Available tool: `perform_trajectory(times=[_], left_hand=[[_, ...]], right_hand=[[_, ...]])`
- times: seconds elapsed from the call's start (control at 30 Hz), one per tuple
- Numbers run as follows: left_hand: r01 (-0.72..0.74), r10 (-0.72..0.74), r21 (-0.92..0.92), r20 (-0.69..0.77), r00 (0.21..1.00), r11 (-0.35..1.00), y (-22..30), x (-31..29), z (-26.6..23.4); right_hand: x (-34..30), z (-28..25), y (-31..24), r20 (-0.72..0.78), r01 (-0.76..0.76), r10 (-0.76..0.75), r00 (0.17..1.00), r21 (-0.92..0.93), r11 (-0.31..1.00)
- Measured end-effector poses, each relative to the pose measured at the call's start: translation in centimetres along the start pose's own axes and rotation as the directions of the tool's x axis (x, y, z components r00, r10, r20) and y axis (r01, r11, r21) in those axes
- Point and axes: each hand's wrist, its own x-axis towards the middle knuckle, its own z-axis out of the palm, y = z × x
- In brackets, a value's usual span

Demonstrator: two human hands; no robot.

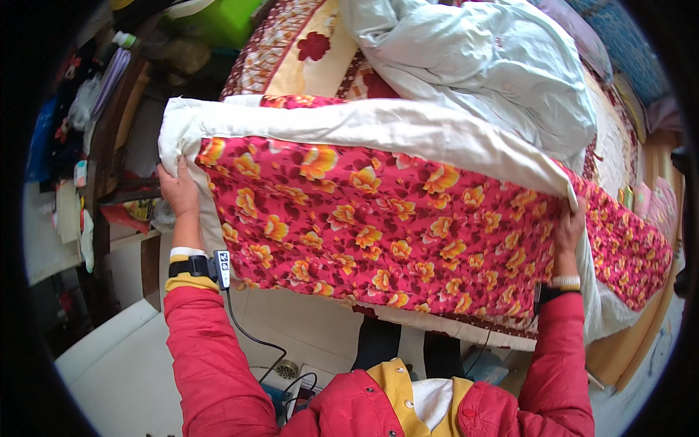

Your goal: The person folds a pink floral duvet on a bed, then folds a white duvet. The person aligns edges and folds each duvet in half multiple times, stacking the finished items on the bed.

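A red quilt [364, 218] with orange and yellow flowers and a white border is stretched wide in front of me. My left hand [182, 191] is closed on its left edge, near the white corner, with the fingers partly behind the cloth. On the opposite side, my right hand [569, 227] grips the quilt at the end of the white border; its fingertips are mostly hidden. Part of the quilt spreads over the bed beyond my right hand. A black wrist strap [191, 267] with a small white cabled device sits on my left wrist.
A rumpled pale blue quilt [480, 65] lies on the bed, over a patterned bedsheet [295, 58]. Cluttered shelves [124, 95] stand at the left. The bed's wooden edge [641, 346] runs along the right. Below me is a tiled floor [138, 379] with a round drain.
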Motion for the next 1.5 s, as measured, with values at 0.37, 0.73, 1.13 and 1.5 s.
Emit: perform_trajectory(times=[0.37, 0.73, 1.13, 1.5], left_hand=[[-0.329, -0.091, 0.432, 0.709, 0.699, 0.840, 1.9, -17.4, 5.7], [-0.342, -0.102, 0.484, 0.681, 0.725, 0.805, 6.2, -28.1, -1.1], [0.443, -0.236, -0.060, 0.778, 0.582, 0.895, 28.3, -40.3, 9.2], [0.724, -0.155, 0.150, 0.986, -0.061, 0.673, 58.1, -61.0, 24.9]], right_hand=[[-3.8, 6.9, 0.0, 0.509, 0.116, 0.075, 0.857, -0.334, 0.936], [-24.8, -23.2, 15.9, 0.285, -0.932, 0.893, 0.350, 0.207, 0.299], [-37.1, -43.7, 39.0, 0.176, -0.251, 0.979, -0.100, 0.948, -0.196], [-42.3, -53.8, 56.2, -0.633, -0.925, 0.718, -0.289, 0.378, -0.038]])
